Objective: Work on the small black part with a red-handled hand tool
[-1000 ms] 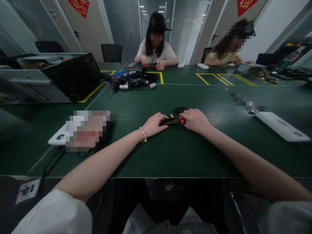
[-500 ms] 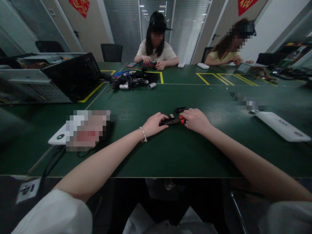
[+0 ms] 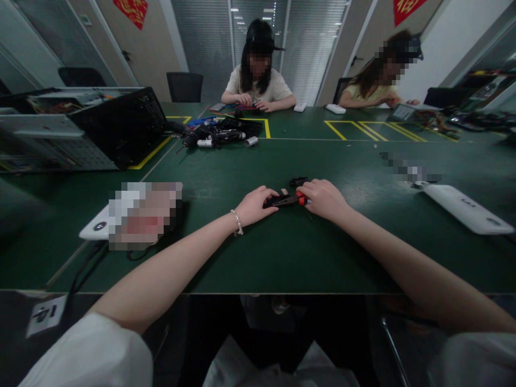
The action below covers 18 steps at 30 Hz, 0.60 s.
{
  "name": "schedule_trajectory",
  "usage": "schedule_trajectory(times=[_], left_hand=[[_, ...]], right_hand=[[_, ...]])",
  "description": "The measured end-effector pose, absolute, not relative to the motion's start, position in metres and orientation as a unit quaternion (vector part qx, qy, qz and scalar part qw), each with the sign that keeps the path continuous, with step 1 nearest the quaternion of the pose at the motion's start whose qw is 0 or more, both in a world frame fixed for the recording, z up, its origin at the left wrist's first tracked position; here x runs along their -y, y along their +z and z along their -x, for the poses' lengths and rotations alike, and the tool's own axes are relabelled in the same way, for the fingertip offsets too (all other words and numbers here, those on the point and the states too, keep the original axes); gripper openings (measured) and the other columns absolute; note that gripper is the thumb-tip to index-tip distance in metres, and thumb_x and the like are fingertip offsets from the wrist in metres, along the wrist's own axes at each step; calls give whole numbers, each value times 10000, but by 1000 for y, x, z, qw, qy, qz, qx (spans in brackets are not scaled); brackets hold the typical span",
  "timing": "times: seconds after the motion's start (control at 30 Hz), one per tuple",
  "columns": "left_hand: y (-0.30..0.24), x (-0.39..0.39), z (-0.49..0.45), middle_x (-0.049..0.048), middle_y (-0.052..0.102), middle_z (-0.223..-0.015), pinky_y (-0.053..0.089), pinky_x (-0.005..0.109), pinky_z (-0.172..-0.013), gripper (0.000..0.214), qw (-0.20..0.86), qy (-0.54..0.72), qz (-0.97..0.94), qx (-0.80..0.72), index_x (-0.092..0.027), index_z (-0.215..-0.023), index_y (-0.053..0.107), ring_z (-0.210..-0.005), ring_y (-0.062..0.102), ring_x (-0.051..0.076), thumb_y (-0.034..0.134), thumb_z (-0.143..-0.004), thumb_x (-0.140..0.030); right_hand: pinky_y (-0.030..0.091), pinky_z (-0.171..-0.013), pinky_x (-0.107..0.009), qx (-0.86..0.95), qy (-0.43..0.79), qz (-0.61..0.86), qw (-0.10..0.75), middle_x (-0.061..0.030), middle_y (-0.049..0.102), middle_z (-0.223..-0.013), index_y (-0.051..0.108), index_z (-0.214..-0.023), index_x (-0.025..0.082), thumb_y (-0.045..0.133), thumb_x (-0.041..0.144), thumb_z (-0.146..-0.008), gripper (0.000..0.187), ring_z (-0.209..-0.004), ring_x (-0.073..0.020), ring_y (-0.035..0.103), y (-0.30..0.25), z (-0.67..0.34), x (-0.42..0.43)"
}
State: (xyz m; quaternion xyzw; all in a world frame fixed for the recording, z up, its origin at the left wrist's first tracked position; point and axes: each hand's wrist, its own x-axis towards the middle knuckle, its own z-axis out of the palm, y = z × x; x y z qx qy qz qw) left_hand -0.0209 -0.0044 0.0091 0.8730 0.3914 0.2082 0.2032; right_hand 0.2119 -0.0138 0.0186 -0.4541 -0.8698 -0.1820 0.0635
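Note:
My left hand (image 3: 256, 205) rests on the green table (image 3: 282, 252), fingers curled over a small black part (image 3: 272, 201). My right hand (image 3: 323, 199) is closed round a tool with a red handle (image 3: 301, 199); its dark tip points left and meets the black part. Both hands almost touch at the table's middle. Another small black piece (image 3: 297, 181) lies just behind them.
A white flat device (image 3: 467, 208) lies to the right, another white device (image 3: 99, 228) with a cable to the left. An open computer case (image 3: 76, 126) stands far left. A heap of black parts (image 3: 217, 133) lies further back. Two people sit working at the far side.
My hands and the tool have stayed in place. The person opposite has shifted their hands slightly.

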Motion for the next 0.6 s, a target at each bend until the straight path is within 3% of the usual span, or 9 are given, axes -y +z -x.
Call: schedule_trajectory(times=[0.6], left_hand=[[10,5,21,48,526,-950,460,316,-725,329,207,200,-872,-396,-180,-1073,545,-786,529,159,603,-768,-289]], right_hand=[[340,-677,-314,870,-178,457,54,-97,637,-953,614,-997,140,508,206,-726,299,-829,-221,527,17,-212,13]])
